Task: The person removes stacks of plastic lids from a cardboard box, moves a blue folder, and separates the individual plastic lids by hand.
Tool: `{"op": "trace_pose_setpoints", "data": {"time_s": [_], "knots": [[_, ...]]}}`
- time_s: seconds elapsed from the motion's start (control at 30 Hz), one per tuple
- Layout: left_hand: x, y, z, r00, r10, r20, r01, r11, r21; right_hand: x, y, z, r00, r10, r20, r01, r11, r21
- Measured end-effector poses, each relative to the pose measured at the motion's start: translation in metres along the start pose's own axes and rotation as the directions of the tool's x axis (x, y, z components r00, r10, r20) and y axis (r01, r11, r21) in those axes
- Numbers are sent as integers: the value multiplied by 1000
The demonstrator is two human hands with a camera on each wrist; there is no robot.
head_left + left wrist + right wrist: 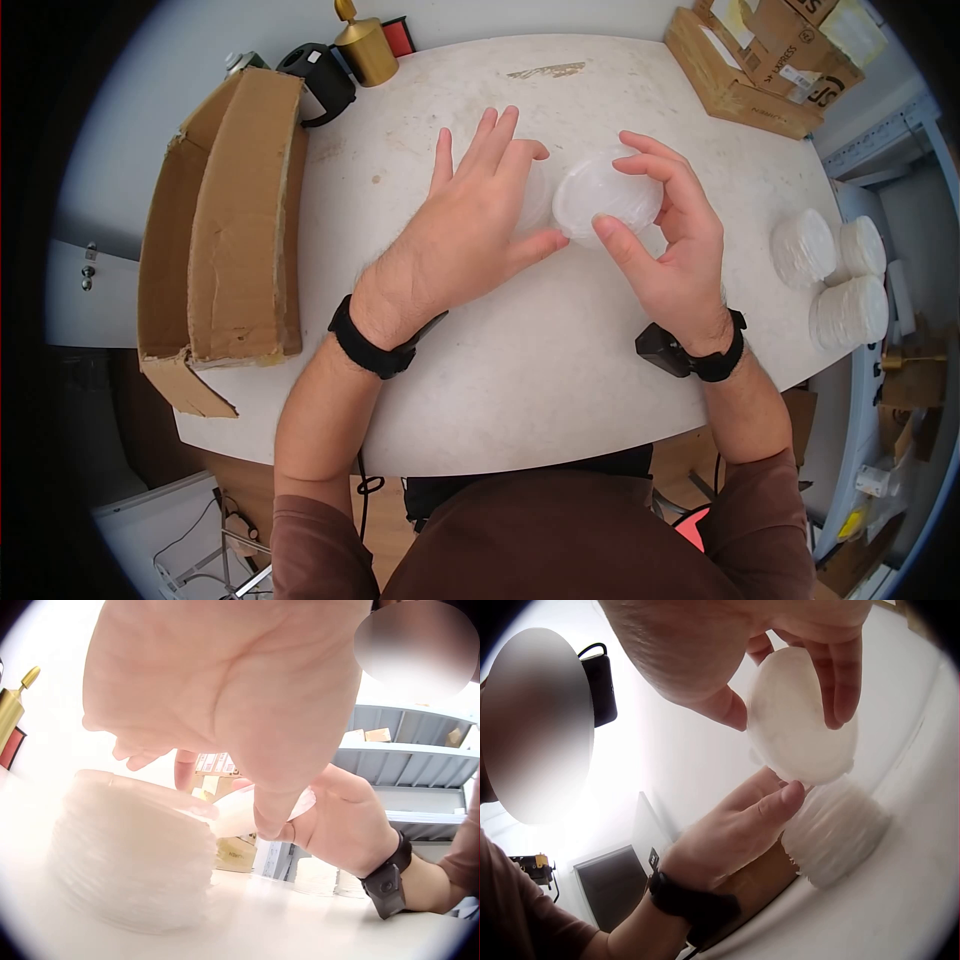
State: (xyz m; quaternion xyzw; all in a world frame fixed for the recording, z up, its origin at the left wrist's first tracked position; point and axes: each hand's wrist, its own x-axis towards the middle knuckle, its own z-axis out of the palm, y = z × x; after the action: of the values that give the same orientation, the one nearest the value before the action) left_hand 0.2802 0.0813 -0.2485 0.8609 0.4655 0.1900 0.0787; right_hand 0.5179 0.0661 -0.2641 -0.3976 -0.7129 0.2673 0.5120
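Observation:
My right hand holds a round, translucent white plastic lid by its edge, thumb on the near side and fingers on the far side. In the right wrist view the lid stands tilted, with small tabs on its rim. My left hand is spread palm down, most fingers straight, its thumb tip right at the lid's edge. Under that palm a stack of similar lids stands on the table; in the head view the left hand hides most of this stack.
Several wrapped white stacks stand at the table's right edge. A long open cardboard box lies at the left. Behind it are a black and silver container and a brass-coloured canister. Cardboard boxes sit at the back right.

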Motion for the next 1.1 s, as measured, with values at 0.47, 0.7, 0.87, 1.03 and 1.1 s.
{"op": "trace_pose_setpoints", "data": {"time_s": [0.47,0.7,0.87,1.03,1.1], "knots": [[4,14,-13,988,121,92,-90,954,-286,-1,2,-1,999,-34,17,35,999,-19],[4,15,-11,986,167,5,-158,942,-297,-1,1,-1,998,-57,39,57,998,-8],[5,13,-9,981,193,-19,-188,927,-326,-1,1,0,998,-58,40,59,998,-11],[7,14,-10,982,188,-16,-181,915,-362,-1,0,-1,997,-65,49,66,997,-25],[6,15,-10,983,182,-11,-174,917,-359,-1,-2,0,997,-57,50,57,998,-12]]}}
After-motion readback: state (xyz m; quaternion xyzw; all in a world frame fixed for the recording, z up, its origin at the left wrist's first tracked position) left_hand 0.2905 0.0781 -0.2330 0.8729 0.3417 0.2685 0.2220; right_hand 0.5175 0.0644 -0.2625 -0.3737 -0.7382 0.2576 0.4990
